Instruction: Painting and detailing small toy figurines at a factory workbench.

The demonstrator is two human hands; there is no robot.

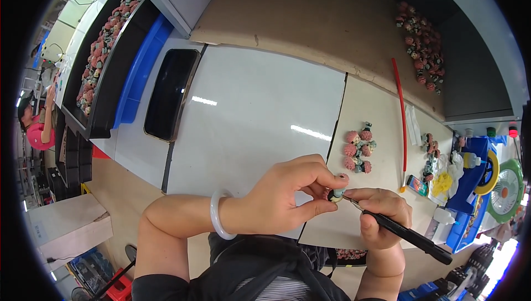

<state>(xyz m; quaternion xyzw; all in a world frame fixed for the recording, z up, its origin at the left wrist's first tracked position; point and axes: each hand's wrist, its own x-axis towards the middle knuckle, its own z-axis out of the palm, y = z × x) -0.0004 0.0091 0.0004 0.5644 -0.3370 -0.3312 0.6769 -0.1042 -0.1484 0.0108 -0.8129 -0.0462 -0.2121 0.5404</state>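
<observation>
My left hand [279,193], with a pale bangle at the wrist, pinches a small painted figurine [336,194] in dull green, cream and dark tones. The fingers cover part of it. In my right hand [384,212] is a black-handled pen-like tool [416,239] with a thin metal tip. That tip meets the figurine or lies right beside it; I cannot tell which. Just beyond the hands, a cluster of pink and green figurines [359,150] lies on the white table [260,113].
A black phone [172,95] lies at left, near a black tray [105,102] heaped with figurines and a blue bin [145,69]. More figurines [423,46] sit on the brown shelf. A red brush [400,116], a green fan [504,190] and blue bins stand right. A person [40,129] works far left.
</observation>
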